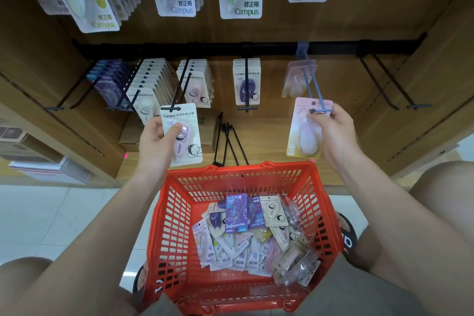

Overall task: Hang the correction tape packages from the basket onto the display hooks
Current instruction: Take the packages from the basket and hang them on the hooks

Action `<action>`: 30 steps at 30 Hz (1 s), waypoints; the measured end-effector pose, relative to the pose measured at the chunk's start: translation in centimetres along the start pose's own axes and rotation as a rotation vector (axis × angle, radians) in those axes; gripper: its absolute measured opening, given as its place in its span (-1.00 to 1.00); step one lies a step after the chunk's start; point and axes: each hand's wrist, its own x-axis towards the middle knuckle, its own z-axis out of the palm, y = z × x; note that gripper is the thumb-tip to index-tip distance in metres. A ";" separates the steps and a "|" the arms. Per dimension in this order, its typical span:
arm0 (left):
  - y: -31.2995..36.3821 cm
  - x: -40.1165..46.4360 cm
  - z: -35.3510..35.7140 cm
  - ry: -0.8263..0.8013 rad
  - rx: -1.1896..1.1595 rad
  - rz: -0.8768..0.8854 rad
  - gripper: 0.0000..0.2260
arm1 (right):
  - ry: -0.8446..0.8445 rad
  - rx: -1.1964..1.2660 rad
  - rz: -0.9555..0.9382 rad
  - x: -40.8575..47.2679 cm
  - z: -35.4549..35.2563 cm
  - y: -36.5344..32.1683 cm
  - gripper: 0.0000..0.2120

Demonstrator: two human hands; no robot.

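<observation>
Red basket (pixel 177 213) lies nearest, heaped with correction tape packages (pixel 251 233). Beyond it, left hand (pixel 156 141) grips a pink Campus package (pixel 182 133) upright, its hole at a black hook's tip (pixel 171 108). Right hand (pixel 333 133) pinches a pastel package (pixel 306 131) at the blue hook's end (pixel 322 110).

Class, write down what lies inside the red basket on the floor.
Inside the red basket lies a loose pile of correction tape packages, overlapping. Those underneath, and how many, are covered.
</observation>
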 end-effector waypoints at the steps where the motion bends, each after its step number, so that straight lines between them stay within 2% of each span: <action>1: 0.0 0.1 0.1 0.005 0.004 0.000 -0.90 | 0.005 0.005 0.001 0.1 0.1 0.0 -0.81; 6: 0.0 0.7 0.4 0.022 -0.016 -0.012 -0.91 | 0.028 -0.009 0.018 0.8 0.4 -0.2 -0.80; 10: -0.2 0.9 0.4 0.013 -0.012 -0.026 -0.80 | 0.107 0.000 0.039 0.9 0.0 1.1 -0.84; 12: -0.4 1.1 0.5 0.003 -0.002 -0.022 -0.87 | 0.128 0.017 0.046 0.9 -0.3 2.0 -0.85; 25: -0.6 2.7 1.1 -0.014 0.086 -0.007 -0.94 | 0.037 -0.007 0.027 1.2 -0.2 2.8 -0.85; 30: -0.6 3.0 1.4 -0.003 0.080 -0.017 -0.92 | 0.051 0.035 0.025 1.1 0.1 3.1 -0.89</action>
